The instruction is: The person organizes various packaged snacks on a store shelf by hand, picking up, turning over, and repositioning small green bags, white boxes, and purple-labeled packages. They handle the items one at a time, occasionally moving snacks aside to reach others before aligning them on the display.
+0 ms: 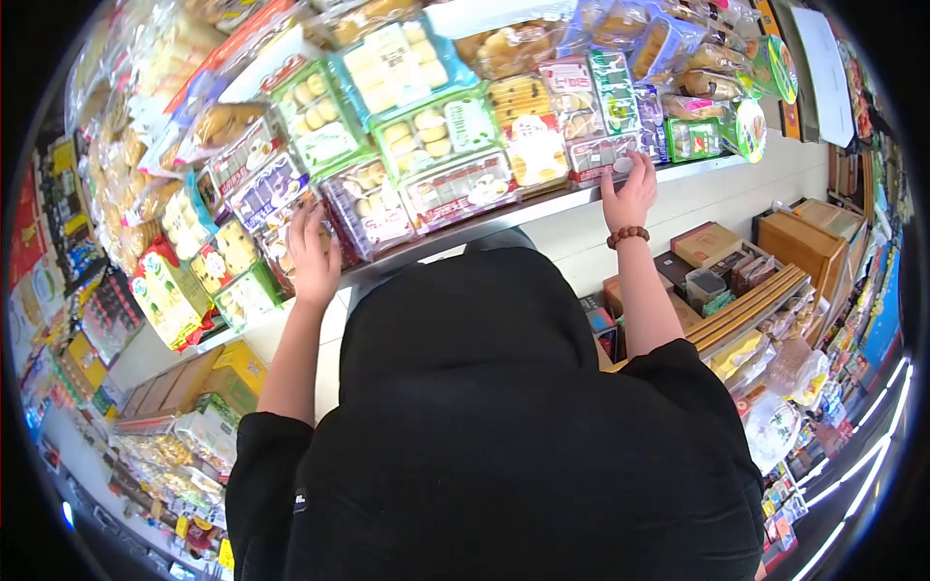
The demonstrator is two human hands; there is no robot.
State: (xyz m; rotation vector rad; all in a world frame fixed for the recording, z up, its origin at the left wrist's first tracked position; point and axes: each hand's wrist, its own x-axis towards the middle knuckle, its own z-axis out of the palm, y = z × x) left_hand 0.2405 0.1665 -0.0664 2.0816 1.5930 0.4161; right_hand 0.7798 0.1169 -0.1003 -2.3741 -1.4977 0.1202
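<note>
My left hand (315,261) rests at the shelf's front edge with its fingers spread over packs of baked goods. A purple-and-white pack (268,192) lies just beyond its fingertips, and a clear pack of round pastries (370,208) is beside it on the right. My right hand (632,190), with a brown bead bracelet (628,235) at the wrist, touches the front of a red-and-white pack (599,157), fingers apart. Between my hands lie another red-and-white pack (459,192) and a green-edged tray of round pastries (433,132). Neither hand grips anything that I can see.
A metal shelf edge (542,205) runs along the front of the display. Bagged breads (719,58) fill its right end. Cardboard boxes (705,244) and a wooden rack (751,315) stand low at right. More cartons (184,382) are at lower left.
</note>
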